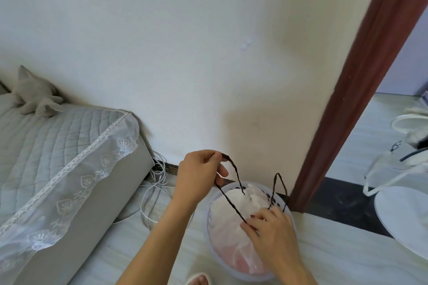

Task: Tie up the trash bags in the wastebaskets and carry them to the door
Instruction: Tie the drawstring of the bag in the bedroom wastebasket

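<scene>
A round white wastebasket (209, 242) stands on the floor against the wall, beside the door frame. Inside it sits a translucent white trash bag (228, 222) with dark drawstring loops (231, 201). My left hand (199, 178) pinches the top of one loop and holds it raised above the basket. My right hand (271, 229) is down at the basket's right rim, fingers closed on the lower part of the drawstring. A second dark loop (280, 183) stands up by itself near the right hand.
A grey sofa with a lace-edged cover (76, 159) and a plush toy (34, 97) is on the left. White cables (155, 190) lie by the wall. The reddish-brown door frame (352, 90) rises on the right. A white fan base (403, 217) stands beyond it.
</scene>
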`<state>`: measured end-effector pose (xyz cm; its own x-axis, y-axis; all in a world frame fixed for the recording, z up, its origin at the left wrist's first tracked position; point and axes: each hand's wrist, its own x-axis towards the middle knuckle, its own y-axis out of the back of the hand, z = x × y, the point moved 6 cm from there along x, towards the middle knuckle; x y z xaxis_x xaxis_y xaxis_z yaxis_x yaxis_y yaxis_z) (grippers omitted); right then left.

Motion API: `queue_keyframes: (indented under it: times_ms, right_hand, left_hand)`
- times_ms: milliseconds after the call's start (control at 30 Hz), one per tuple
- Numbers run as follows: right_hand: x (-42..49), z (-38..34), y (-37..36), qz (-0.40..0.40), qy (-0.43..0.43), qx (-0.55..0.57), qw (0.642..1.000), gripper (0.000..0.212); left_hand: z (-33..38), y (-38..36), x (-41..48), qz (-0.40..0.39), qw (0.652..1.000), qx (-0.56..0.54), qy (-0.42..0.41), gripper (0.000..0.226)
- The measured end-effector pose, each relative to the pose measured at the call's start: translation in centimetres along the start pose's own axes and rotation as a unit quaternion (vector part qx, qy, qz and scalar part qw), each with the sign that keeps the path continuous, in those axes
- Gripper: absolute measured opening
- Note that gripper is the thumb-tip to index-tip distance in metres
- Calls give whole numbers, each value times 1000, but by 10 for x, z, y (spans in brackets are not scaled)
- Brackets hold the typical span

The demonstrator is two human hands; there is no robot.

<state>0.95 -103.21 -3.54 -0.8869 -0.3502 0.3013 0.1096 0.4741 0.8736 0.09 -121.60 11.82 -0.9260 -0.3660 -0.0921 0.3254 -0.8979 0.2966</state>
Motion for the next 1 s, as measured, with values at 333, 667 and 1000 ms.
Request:
queue_keyframes:
  times_ms: [333, 667, 1000]
  right_hand:
    - [-56, 41, 5, 64, -353, 300, 884, 18]
    - [-28, 31, -24, -8, -344, 280, 896, 58]
    - [6, 25, -3, 113, -308, 385, 863, 25]
  left_hand:
    - [-23, -16, 4, 15, 997, -72, -31, 13]
    - [-100, -53, 0, -263, 945, 186, 52, 79]
    - [-85, -97, 9, -162, 949, 229, -142, 45]
